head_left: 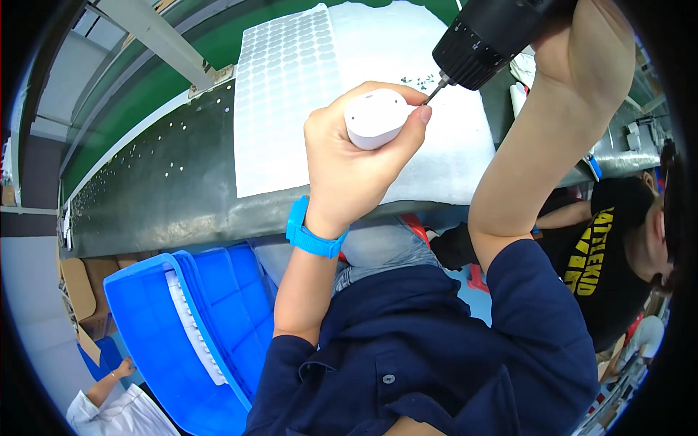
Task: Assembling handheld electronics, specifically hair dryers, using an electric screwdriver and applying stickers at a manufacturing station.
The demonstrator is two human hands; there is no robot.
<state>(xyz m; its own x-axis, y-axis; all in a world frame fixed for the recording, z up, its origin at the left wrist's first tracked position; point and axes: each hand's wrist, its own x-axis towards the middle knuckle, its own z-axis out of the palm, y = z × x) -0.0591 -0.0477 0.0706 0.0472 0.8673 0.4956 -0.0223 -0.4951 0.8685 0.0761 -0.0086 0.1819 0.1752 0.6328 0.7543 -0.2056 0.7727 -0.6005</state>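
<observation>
Behind drill [488, 40], screw tip hidden

A dark workbench [167, 196] carries a white foam sheet [436, 145] and a sheet of round stickers [280, 80].

I see the sticker sheet [283, 94] on the bench [160, 189], the bin [167, 320] at seven o'clock, the drill [487, 40] at one.

A white sheet of round stickers [283, 87] lies on a white foam mat [436, 145] on the dark table [160, 196]. Small white dots speckle the table. A big blue bin [182, 334] sits below the table's edge. Another person in a black shirt [603, 261] sits on the right.
</observation>
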